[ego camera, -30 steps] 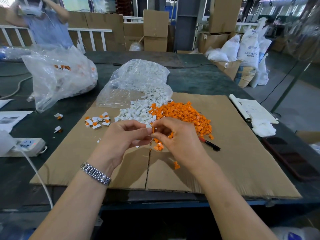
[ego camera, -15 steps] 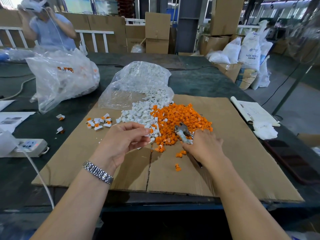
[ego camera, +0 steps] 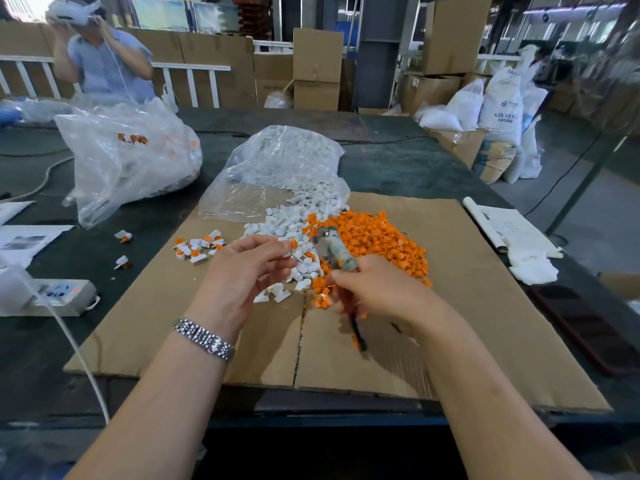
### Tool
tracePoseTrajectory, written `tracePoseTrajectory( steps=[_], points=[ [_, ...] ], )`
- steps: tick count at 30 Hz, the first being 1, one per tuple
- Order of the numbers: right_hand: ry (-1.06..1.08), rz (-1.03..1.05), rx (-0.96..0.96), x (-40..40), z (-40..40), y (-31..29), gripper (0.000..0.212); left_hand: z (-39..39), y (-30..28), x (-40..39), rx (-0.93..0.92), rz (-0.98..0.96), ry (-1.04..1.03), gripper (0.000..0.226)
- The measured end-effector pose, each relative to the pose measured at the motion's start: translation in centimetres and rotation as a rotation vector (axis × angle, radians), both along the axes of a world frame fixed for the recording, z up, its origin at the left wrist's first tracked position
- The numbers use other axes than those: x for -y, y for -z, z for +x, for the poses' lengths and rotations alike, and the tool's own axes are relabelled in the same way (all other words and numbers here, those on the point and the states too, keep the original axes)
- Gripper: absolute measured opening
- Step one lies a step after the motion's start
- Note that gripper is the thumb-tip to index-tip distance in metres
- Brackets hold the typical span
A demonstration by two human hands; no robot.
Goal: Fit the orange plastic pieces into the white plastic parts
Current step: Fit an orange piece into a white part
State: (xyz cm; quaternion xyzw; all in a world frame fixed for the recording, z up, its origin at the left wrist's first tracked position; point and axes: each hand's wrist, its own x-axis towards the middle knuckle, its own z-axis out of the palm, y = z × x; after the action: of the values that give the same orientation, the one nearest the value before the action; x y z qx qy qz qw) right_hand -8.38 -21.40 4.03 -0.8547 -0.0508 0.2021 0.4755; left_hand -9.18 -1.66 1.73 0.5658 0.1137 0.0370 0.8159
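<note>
Over cardboard (ego camera: 450, 306), hands (ego camera: 242, 271) hold, seemingly, pliers (ego camera: 334, 249).

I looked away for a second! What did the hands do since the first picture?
The right hand left the left hand, reached right, took hold of the pliers lying by the orange pile and lifted them toward the left hand. The left hand kept pinching its small white and orange part. Piles, bags and cardboard stayed put.

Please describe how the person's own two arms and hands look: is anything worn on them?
Both forearms are bare, with no sleeves and no gloves in view. The left hand has a silver metal link watch band on its wrist. The right hand and its wrist wear nothing visible.
</note>
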Motion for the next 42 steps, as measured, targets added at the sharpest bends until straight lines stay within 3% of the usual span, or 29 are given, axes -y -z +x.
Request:
tracePoseTrajectory(
  steps=[4,11,16,23,27,32,36,39,42],
  points=[
    [-0.118,0.025,-0.047,-1.9,-0.9,-0.1,0.028,0.1,-0.3,-0.2,0.022,-0.006,-0.047,0.019],
    [-0.136,0.012,0.023,-2.9,-1.9,0.3,0.035,-0.3,-0.3,-0.3,0.008,0.105,-0.097,0.008],
    [-0.148,0.017,0.077,-3.6,-2.7,0.6,0.023,-0.7,-0.3,0.0,0.019,0.175,-0.108,0.007],
    [-0.029,-0.188,0.295,-4.4,-3.5,1.5,0.042,-1.0,-0.2,0.2,-0.003,0.174,-0.110,0.004],
    [-0.013,-0.191,0.284,-4.6,-3.7,1.8,0.042,-0.9,0.0,0.3,-0.004,0.139,-0.113,0.005],
    [-0.095,-0.126,0.143,-3.1,-2.5,1.0,0.058,-0.6,0.5,-0.5,-0.005,0.090,-0.138,0.004],
    [0.052,-0.355,0.214,-0.4,0.8,1.6,0.041,-0.5,1.7,-3.2,-0.066,0.379,-0.313,0.006],
    [0.219,-0.665,0.268,1.5,2.5,3.0,0.054,-0.2,2.3,-6.5,-0.153,0.650,-0.523,0.009],
    [0.289,-0.767,0.309,2.7,3.1,4.6,0.060,0.0,2.7,-8.5,-0.215,0.954,-0.621,0.020]
  ],
)
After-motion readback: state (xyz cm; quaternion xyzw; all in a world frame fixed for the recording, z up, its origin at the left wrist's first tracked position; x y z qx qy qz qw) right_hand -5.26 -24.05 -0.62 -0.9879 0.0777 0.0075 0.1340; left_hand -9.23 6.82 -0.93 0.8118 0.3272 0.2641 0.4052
